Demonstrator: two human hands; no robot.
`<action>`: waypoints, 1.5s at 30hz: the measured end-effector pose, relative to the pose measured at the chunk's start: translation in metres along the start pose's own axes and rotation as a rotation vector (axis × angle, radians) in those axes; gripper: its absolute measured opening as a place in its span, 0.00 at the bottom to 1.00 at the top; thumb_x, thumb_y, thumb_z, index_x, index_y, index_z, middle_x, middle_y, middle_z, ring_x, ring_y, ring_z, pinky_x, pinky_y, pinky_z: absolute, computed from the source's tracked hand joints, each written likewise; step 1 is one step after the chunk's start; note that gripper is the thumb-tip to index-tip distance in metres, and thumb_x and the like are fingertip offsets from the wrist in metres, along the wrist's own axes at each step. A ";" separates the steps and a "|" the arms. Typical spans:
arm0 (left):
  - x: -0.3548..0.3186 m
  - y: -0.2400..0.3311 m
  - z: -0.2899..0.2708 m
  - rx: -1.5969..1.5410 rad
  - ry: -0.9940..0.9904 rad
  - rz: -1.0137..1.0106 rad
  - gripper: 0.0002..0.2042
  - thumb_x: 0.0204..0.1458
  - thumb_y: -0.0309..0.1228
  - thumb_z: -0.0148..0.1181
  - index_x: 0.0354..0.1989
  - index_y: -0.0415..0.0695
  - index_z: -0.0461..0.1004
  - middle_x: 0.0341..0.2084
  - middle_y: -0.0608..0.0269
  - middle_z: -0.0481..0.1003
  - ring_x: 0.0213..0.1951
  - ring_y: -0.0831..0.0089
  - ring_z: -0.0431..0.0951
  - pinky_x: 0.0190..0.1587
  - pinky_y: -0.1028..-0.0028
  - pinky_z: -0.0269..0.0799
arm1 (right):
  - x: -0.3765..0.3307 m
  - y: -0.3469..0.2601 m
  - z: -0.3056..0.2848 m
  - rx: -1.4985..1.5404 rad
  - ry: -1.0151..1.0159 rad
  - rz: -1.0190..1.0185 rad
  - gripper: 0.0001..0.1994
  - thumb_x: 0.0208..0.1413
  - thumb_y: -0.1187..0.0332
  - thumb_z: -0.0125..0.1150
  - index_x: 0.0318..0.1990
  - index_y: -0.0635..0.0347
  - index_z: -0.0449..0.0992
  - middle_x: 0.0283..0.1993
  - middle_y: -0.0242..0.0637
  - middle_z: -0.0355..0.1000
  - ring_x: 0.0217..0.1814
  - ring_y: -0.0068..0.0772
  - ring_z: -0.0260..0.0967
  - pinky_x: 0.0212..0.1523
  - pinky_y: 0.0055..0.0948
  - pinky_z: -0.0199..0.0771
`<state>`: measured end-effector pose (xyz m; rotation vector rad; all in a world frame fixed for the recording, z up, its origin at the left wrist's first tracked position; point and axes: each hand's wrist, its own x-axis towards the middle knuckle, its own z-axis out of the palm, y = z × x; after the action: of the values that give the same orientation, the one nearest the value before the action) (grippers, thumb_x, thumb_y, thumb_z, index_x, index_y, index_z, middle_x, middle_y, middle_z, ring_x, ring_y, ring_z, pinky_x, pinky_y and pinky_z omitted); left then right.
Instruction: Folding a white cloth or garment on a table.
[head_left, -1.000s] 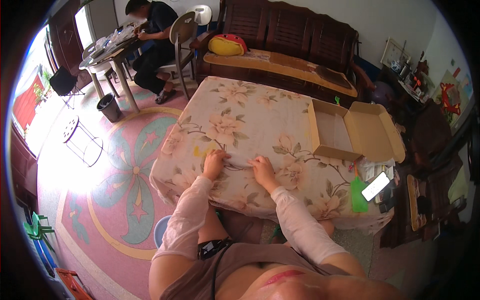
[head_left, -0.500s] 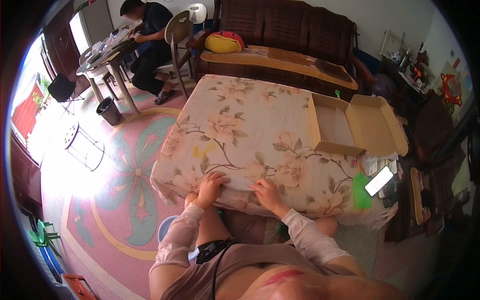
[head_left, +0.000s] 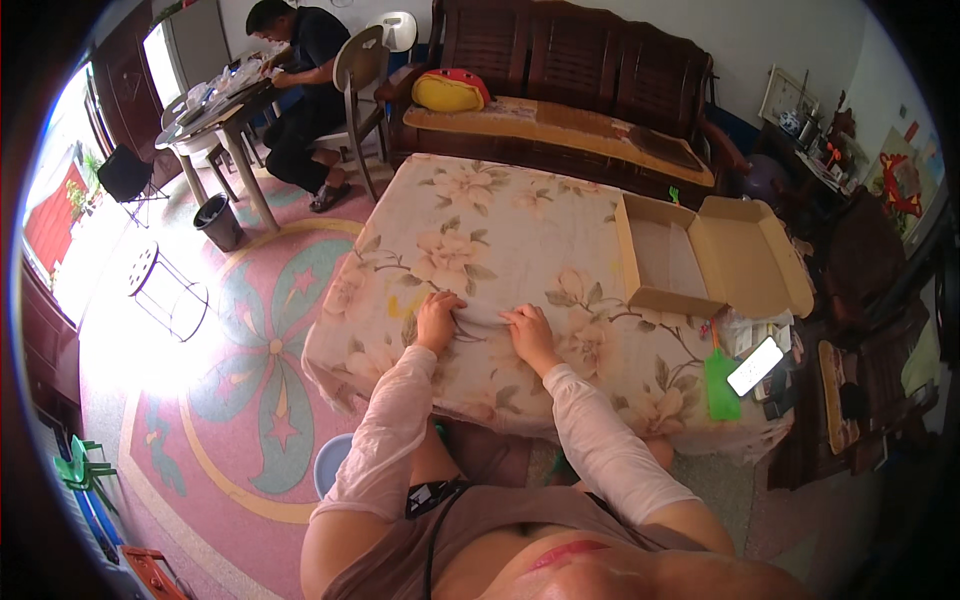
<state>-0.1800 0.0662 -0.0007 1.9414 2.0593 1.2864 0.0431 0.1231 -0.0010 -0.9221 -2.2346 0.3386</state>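
My left hand and my right hand are over the near half of a table spread with a flowered cloth. Between them stretches a pale, thin sheet, whitish and hard to tell apart from the cloth beneath. The fingers of both hands are closed on its two ends, thumbs turned inward. The sheet lies low, at or just above the tabletop. What it is made of cannot be made out.
An open cardboard box stands at the table's far right. Nearer lie a green plastic piece, a lit phone and small items. A wooden sofa is behind; a person sits at another table, far left.
Both hands have moved away from me, from the table's near edge farther onto the cloth, with the pale sheet between them. My forearms now reach out more.
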 end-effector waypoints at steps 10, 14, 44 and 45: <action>-0.092 0.024 -0.051 -0.054 -0.167 0.103 0.19 0.40 0.15 0.53 0.36 0.49 0.83 0.42 0.59 0.79 0.47 0.56 0.75 0.52 0.64 0.72 | -0.083 -0.036 -0.024 0.064 -0.114 0.038 0.17 0.48 0.77 0.60 0.45 0.47 0.83 0.38 0.36 0.69 0.45 0.40 0.67 0.47 0.35 0.70; -0.112 0.031 -0.071 -0.130 -0.208 0.125 0.20 0.40 0.15 0.53 0.38 0.51 0.83 0.44 0.60 0.78 0.47 0.56 0.74 0.52 0.64 0.71 | -0.091 -0.060 -0.049 0.167 -0.118 -0.045 0.18 0.47 0.76 0.61 0.46 0.47 0.82 0.37 0.35 0.68 0.45 0.39 0.68 0.47 0.34 0.69; 0.082 -0.028 0.045 0.033 0.018 -0.002 0.14 0.38 0.18 0.55 0.32 0.46 0.83 0.38 0.61 0.80 0.44 0.58 0.76 0.51 0.65 0.71 | 0.079 0.052 0.009 -0.045 -0.038 0.084 0.16 0.51 0.78 0.58 0.45 0.47 0.83 0.42 0.40 0.72 0.47 0.47 0.68 0.51 0.38 0.70; 0.080 -0.026 0.045 0.015 0.019 -0.012 0.15 0.37 0.18 0.55 0.33 0.48 0.83 0.38 0.61 0.80 0.45 0.57 0.77 0.50 0.64 0.72 | 0.075 0.051 0.008 -0.038 -0.039 0.095 0.16 0.51 0.78 0.58 0.45 0.47 0.83 0.42 0.40 0.72 0.47 0.46 0.67 0.51 0.38 0.70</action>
<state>-0.1950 0.1600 -0.0054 1.9276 2.0917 1.2959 0.0257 0.2124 0.0066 -1.0521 -2.2440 0.3614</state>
